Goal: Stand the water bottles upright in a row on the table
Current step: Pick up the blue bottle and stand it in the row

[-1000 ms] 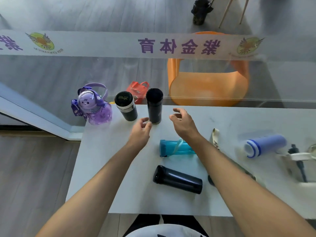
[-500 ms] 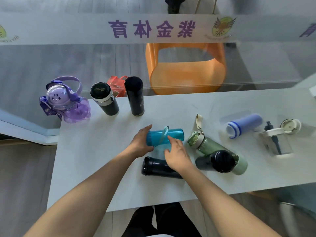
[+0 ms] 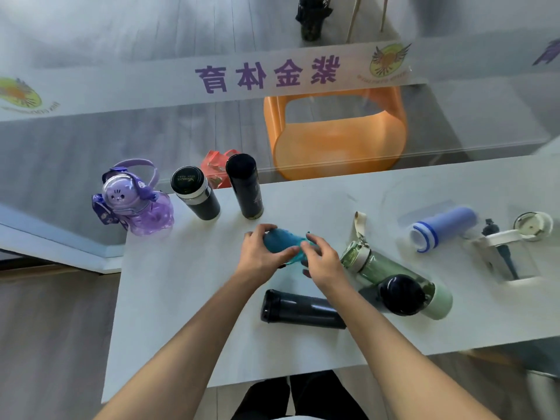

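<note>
Fingers point(image 3: 257, 234) of both hands grip teal bottle point(image 3: 281, 242) — tilted.

Head view, steeply downward (slightly blurred), table point(image 3: 188, 298) close

Most of the teal bottle point(image 3: 283, 242) is covered by the left hand point(image 3: 260, 256) and right hand point(image 3: 322, 262) wrapped round it, and it is motion-blurred, so its cap end cannot be told. The right forearm hides the far end of the black bottle point(image 3: 298, 309) lying near. At far right, the periwinkle bottle point(image 3: 442, 228) and clear bottle point(image 3: 512, 253) are smeared. Both arms are cut off by the near edge.
</note>
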A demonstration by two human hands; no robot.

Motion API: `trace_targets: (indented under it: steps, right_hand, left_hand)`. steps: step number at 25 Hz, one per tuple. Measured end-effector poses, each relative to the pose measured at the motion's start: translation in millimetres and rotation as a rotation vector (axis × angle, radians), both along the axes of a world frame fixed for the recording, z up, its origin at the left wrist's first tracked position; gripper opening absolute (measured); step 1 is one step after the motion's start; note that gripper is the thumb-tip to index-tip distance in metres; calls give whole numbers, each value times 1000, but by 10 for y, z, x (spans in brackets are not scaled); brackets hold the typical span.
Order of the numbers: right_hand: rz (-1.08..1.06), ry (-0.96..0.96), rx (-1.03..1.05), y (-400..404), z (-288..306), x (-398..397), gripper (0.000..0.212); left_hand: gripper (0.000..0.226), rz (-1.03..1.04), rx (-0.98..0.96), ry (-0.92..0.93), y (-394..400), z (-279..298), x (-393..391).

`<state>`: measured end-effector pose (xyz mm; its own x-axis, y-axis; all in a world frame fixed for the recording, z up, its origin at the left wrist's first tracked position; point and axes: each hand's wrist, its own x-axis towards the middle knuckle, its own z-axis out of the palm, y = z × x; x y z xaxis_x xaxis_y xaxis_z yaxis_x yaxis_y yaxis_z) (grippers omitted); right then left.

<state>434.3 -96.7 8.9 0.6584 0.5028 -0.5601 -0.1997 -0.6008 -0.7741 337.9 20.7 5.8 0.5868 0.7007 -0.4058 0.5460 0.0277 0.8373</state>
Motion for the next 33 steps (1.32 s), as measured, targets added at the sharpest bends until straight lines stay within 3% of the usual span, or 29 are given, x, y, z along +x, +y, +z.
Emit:
trace_targets:
  steps: [6, 12, 25, 33]
  right_hand:
    - [-66, -24, -68, 35, 288, 296, 39]
    - [-86, -74, -94, 14, 270, 535, 34]
    - [184, -36, 7, 871, 99, 1565, 34]
    - [236, -26, 2, 954, 58, 1750, 35]
  left_hand:
    - [34, 35, -206, -124, -133, 180, 204]
    - [41, 49, -280, -114, -186, 193, 385]
    - [61, 370, -293, -147, 335, 303, 1187]
    - [62, 429, -294, -142, 375, 320, 1357]
